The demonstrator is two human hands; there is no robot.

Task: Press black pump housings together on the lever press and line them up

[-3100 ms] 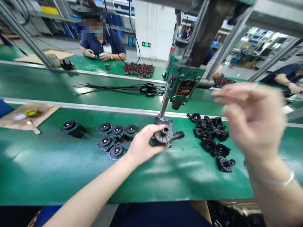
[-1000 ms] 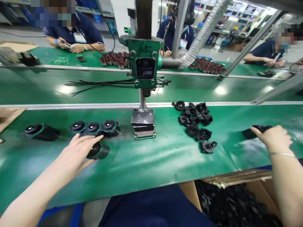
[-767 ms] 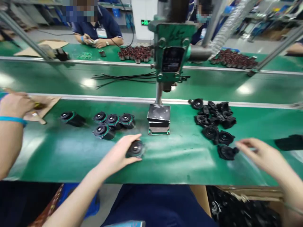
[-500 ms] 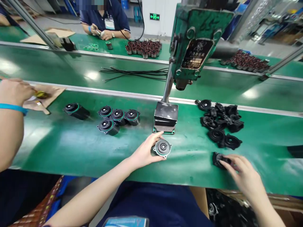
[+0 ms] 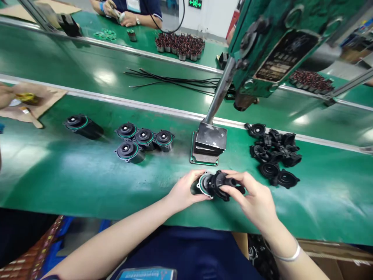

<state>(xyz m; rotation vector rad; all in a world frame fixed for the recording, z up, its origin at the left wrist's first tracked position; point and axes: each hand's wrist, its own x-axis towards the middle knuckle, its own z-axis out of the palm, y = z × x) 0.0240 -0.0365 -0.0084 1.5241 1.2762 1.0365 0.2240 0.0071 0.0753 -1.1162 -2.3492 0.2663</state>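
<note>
Just in front of the press base, my left hand (image 5: pixel 186 190) is closed round a black motor housing (image 5: pixel 204 184) with a green sealing ring at its open end. My right hand (image 5: pixel 256 196) grips a black plastic pump cover (image 5: pixel 222 185) with a pipe stub on it. The cover is right up against the housing's ringed end, partly overlapping it; whether they touch I cannot tell. Several more pump covers (image 5: pixel 269 170) lie in a group to the right. Several ringed motor housings (image 5: pixel 127 149) stand to the left.
A green press (image 5: pixel 279 50) rises over the bench behind my hands, with a dark metal block (image 5: pixel 211 136) on its base. Black cables (image 5: pixel 171 79) lie beyond the bench rail. At far left, a brush (image 5: pixel 33 116) rests on cardboard. A co-worker's hands (image 5: pixel 121 15) are across.
My right hand has brought the pump cover left from the right side of the bench to the motor housing. My left hand has turned the housing to face right. The view has shifted.
</note>
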